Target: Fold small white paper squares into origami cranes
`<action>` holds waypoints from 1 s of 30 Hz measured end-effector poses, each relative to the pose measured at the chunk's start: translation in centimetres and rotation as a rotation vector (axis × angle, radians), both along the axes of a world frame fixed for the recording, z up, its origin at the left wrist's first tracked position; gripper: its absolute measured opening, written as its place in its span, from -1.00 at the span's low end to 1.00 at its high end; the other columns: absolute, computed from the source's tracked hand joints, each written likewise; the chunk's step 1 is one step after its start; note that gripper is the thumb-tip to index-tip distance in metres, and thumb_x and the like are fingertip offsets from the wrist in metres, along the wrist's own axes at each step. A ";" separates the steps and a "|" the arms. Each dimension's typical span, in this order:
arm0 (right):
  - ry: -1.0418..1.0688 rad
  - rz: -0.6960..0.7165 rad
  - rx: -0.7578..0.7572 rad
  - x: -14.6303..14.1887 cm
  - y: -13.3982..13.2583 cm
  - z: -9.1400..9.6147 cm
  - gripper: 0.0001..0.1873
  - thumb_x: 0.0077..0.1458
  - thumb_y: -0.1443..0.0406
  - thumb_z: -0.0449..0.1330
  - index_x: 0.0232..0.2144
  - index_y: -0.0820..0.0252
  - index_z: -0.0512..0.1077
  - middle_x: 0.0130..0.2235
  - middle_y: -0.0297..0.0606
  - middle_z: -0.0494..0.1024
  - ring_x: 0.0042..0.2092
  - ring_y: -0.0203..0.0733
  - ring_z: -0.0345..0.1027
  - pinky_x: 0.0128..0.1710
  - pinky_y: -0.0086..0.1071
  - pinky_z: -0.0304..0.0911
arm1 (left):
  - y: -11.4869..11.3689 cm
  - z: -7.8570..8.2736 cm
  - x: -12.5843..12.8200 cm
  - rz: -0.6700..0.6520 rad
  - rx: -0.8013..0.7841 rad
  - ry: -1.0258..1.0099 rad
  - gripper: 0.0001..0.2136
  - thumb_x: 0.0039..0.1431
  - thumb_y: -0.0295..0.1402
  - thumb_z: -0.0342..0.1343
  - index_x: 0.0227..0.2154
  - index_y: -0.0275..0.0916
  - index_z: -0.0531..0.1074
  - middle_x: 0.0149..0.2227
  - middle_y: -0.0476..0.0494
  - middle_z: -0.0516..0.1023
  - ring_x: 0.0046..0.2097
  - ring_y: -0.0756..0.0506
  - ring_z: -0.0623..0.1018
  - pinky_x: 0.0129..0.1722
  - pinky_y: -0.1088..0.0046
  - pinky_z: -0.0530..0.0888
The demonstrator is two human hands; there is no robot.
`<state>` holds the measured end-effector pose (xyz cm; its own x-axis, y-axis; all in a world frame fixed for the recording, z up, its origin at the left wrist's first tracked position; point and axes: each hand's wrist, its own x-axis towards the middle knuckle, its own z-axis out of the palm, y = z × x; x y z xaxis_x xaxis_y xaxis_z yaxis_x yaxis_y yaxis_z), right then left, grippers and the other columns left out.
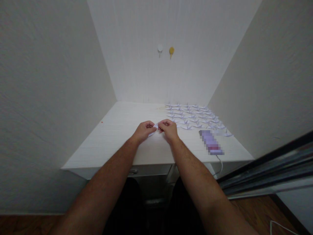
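Observation:
Between my two hands, just above the white desk (110,137), is a small piece of folded pale paper (152,133). My left hand (144,130) pinches its left side between thumb and fingers. Opposite it, my right hand (169,129) has thumb and fingers closed on the paper's right end. Fingers cover much of the paper, so its exact folded shape is hard to make out. Beyond my right hand stand several rows of folded paper cranes (193,116) in the same pale colour.
A phone-like object (210,142), pixelated, lies at the right with a white cable (222,164) running off the desk's front edge. Walls close in the desk at the back and both sides. Two hooks, one white (159,48) and one yellow (171,50), are on the back wall.

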<state>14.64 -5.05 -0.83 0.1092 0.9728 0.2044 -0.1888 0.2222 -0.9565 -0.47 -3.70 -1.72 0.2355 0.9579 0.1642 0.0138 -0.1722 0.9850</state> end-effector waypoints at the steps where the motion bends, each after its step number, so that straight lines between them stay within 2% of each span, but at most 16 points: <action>1: 0.002 -0.003 0.000 0.0 0.0 0.0 -0.85 -0.24 0.26 0.30 -0.56 0.20 0.45 -0.63 -0.40 0.46 -0.60 -0.36 0.25 -0.58 -0.47 0.18 | 0.0 0.0 0.0 0.001 0.000 0.000 -0.76 -0.18 -0.26 0.31 -0.48 -0.26 0.41 -0.56 0.04 0.41 -0.54 0.04 0.32 -0.51 0.51 0.20; 9: 0.026 -0.012 0.014 0.0 0.0 0.0 -0.87 -0.23 0.27 0.28 -0.56 0.18 0.42 -0.64 -0.42 0.44 -0.59 -0.36 0.25 -0.58 -0.47 0.19 | -0.4 0.4 0.1 0.019 0.013 0.004 -0.76 -0.19 -0.26 0.33 -0.49 -0.27 0.44 -0.54 0.02 0.44 -0.52 0.04 0.34 -0.49 0.50 0.22; 18: -0.111 -0.001 0.014 -0.1 0.1 -0.5 -0.81 -0.22 0.22 0.31 -0.54 0.20 0.44 -0.60 -0.40 0.45 -0.58 -0.35 0.25 -0.58 -0.45 0.20 | -0.1 0.0 0.2 0.040 0.065 -0.034 -0.72 -0.22 -0.23 0.38 -0.50 -0.27 0.46 -0.48 -0.02 0.50 -0.44 0.02 0.42 -0.37 0.47 0.33; 30: -0.165 -0.040 0.032 -0.2 0.0 -0.5 -0.78 -0.20 0.17 0.30 -0.54 0.19 0.42 -0.60 -0.39 0.44 -0.58 -0.33 0.25 -0.57 -0.43 0.20 | -0.3 0.3 0.3 0.102 0.058 -0.004 -0.75 -0.17 -0.19 0.32 -0.49 -0.27 0.50 -0.50 -0.02 0.51 -0.47 0.01 0.39 -0.39 0.44 0.32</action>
